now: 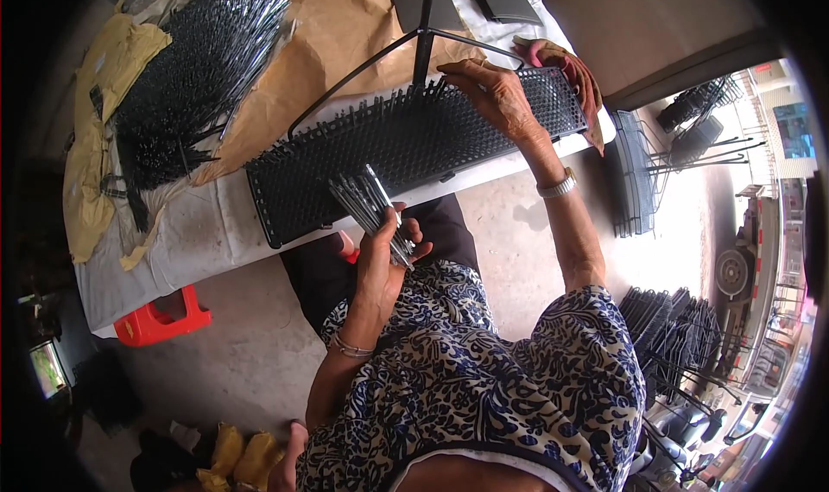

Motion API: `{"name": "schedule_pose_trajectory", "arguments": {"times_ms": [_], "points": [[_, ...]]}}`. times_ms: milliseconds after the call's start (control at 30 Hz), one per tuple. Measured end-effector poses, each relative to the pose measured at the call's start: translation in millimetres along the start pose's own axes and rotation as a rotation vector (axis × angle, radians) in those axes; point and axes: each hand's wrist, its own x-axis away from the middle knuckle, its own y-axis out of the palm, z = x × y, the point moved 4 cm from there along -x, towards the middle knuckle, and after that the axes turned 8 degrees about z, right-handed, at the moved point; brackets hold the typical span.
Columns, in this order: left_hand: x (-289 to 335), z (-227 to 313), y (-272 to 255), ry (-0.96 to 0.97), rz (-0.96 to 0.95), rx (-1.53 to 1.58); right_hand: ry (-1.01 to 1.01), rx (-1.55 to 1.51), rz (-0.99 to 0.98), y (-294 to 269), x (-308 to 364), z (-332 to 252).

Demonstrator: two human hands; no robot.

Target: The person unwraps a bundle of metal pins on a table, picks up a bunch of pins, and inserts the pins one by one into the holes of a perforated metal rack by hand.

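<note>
My left hand point(386, 246) is closed around a bundle of thin metal rods point(358, 200), held over the near edge of a long black perforated rack point(371, 159). The rack lies aslant on the table, and a row of short dark rods point(380, 110) sticks up along its far edge. At the right end of that row, my right hand point(496, 95) has its thumb and fingertips pinched together above the far edge. Whatever is between those fingertips is too small to make out.
A large heap of dark rods point(194, 77) lies on brown paper point(332, 25) at the far left. Behind the rack stands a black metal frame point(423, 47). A reddish cloth point(574, 73) touches the rack's right end. A red plastic stool point(164, 317) is below the table's left side.
</note>
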Motion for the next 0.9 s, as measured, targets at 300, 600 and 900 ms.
{"name": "schedule_pose_trajectory", "arguments": {"times_ms": [300,600,900], "points": [[-5.3,19.6,-22.9,0.213,0.045,-0.049,0.205,0.595,0.538,-104.4,47.5,90.3],[-3.0,26.2,-18.4,0.228,0.091,-0.131,0.621,0.132,0.202,-108.7,102.9,213.0],[-4.3,31.3,-16.9,0.222,0.111,-0.152,0.651,0.001,0.295,-112.2,101.4,189.0]]}}
